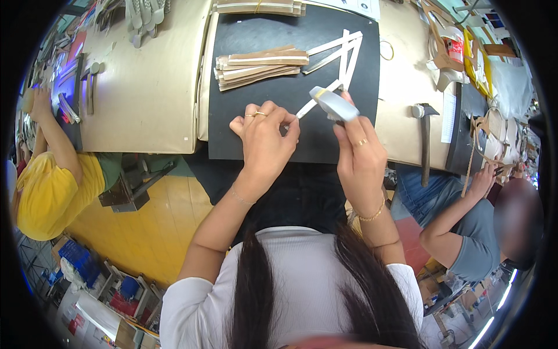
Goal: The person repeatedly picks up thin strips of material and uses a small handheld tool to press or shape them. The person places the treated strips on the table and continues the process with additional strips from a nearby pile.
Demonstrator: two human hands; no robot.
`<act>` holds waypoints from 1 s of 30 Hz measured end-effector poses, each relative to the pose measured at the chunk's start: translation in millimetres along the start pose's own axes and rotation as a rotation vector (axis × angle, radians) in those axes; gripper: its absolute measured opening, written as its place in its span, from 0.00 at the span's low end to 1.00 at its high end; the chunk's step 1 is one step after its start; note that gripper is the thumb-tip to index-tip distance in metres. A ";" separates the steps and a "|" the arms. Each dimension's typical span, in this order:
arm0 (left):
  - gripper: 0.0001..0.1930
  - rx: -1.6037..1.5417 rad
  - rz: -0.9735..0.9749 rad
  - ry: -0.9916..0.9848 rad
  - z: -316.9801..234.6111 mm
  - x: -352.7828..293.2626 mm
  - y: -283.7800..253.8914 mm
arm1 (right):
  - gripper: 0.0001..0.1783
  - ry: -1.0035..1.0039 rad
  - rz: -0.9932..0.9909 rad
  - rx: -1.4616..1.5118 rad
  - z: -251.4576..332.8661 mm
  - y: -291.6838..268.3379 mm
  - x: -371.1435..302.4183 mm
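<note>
Over the black mat (232, 128), my left hand (264, 139) pinches the end of a narrow white strip (314, 104) between thumb and fingertips. The strip runs up to the right and lies folded in a zigzag on the mat. My right hand (363, 160) is closed on a whitish, glossy, oblong object (336, 103) with a yellow band near one end. What exactly that object is I cannot tell. Beyond my left hand lies a loose pile of brown strips (261, 61), with white along them.
Another bundle of brown strips (261, 7) sits at the far edge. On the right are a hammer (426, 136), a rubber band (386, 50) and a cup (453, 46). A second hammer (90, 87) lies left. A person in yellow (64, 180) and one in grey-blue (465, 232) sit either side.
</note>
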State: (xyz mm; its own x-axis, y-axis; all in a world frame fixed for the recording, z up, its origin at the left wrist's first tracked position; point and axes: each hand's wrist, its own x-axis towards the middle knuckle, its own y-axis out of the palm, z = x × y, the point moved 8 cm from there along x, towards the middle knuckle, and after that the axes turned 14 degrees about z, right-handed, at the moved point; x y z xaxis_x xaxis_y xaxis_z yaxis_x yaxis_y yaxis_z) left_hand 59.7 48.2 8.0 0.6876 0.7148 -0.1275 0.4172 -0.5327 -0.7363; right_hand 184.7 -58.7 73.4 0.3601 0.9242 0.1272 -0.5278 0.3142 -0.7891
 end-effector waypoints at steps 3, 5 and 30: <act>0.04 0.006 -0.007 0.007 0.0 1.0 -0.4 | 0.32 -0.073 0.126 -0.076 12.6 10.4 -1.3; 0.04 0.024 -0.001 0.011 -0.5 1.2 0.7 | 0.31 0.043 0.268 -0.181 4.3 22.5 1.7; 0.06 -0.005 -0.046 0.031 6.3 -12.2 -5.3 | 0.34 -0.027 0.214 -0.077 9.3 15.2 -0.1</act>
State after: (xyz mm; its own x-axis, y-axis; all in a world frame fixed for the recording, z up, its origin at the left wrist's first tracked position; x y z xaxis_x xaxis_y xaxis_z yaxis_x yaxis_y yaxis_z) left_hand 45.3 45.1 9.3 0.6859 0.7241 -0.0725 0.4519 -0.5019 -0.7374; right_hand 169.5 -51.9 67.0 0.2249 0.9738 -0.0327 -0.5292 0.0939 -0.8433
